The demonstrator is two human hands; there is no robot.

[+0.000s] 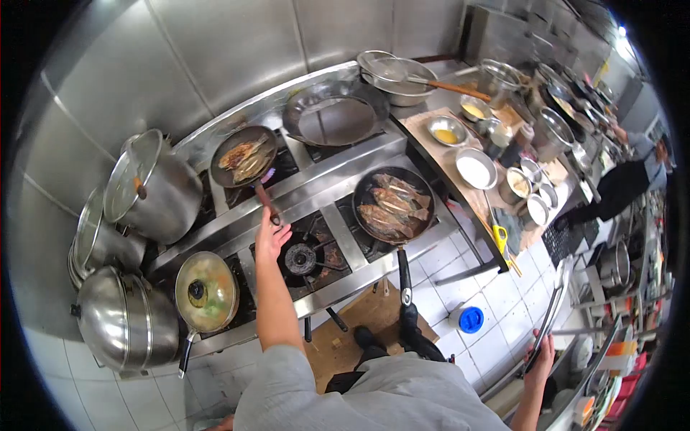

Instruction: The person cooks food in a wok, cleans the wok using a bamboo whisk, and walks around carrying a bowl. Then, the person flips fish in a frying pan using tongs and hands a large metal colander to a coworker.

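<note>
My left hand is at the handle end of a back-burner frying pan, its fingers apart; whether they touch the handle is hard to tell. Browned fish lie in that pan, and a bluish flame shows beside it. Out to the right, my right hand is closed around metal tongs with dark grips, pointing up and away from the stove. A second frying pan on the front right burner holds several browned fish.
A glass-lidded pan sits front left, near large steel pots. An empty wok stands at the back. Bowls and a ladle crowd the side table. On the floor is a blue-lidded tub. Another person stands far right.
</note>
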